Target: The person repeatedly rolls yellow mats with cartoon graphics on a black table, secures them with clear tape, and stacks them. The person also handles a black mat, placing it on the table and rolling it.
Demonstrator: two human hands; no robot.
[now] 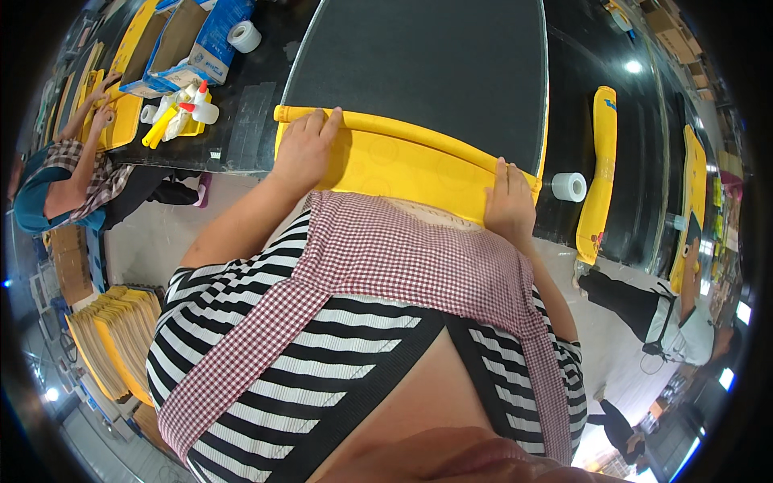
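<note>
A long sheet [419,56], black on its upper face with pale edges, stretches away from me on the black worktable. Its near end is turned over toward the far side as a yellow flap with a rolled edge [411,137]. At the flap's left end my left hand [304,151] is closed over the roll, fingertips on the far side. My right hand [510,200] grips the right end in the same way, its fingers pointing away from me. Both thumbs are mostly hidden. The flap's near side lies against my checked apron [427,249].
Right of the sheet are a white tape roll [569,187] and a rolled yellow sheet [597,173]. A blue carton [197,48] and a yellow tray [193,127] with glue bottles stand at left. Stacked yellow sheets [117,342] are behind left. Co-workers [64,189] stand on both sides.
</note>
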